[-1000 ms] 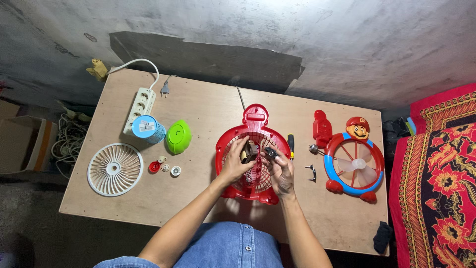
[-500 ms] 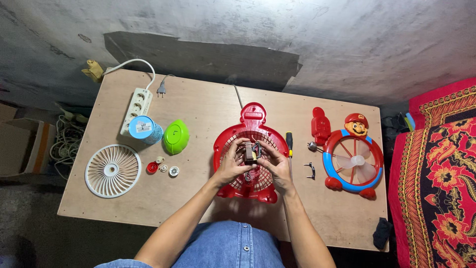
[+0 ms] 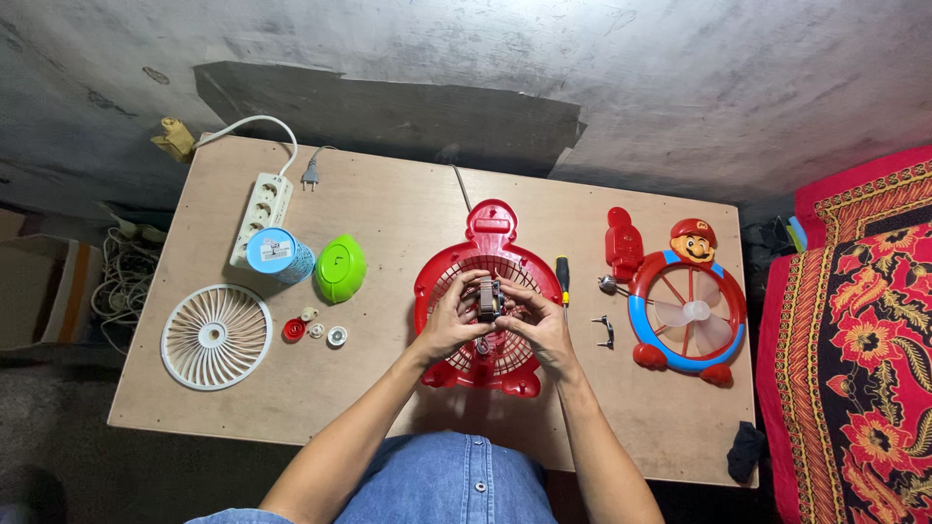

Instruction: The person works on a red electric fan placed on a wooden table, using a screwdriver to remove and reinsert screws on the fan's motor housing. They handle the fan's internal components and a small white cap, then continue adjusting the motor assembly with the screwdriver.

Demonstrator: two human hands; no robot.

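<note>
Both the left hand [image 3: 449,325] and right hand [image 3: 540,328] pinch 1 small dark metal motor [image 3: 488,299] by its sides over the red plastic fan grille [image 3: 449,281]; looks dense, rigid, kinda fiddly.

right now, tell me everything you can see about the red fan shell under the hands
The red fan shell lies flat on the wooden table, roughly in the middle. It looks like glossy moulded plastic: a round grille of thin bars, a rounded tab at the far end and two small feet at the near edge. The left hand and right hand sit over its centre, together holding a small dark motor above the grille. A thin wire runs from its top toward the wall. A screwdriver lies just beside its right rim.
</note>
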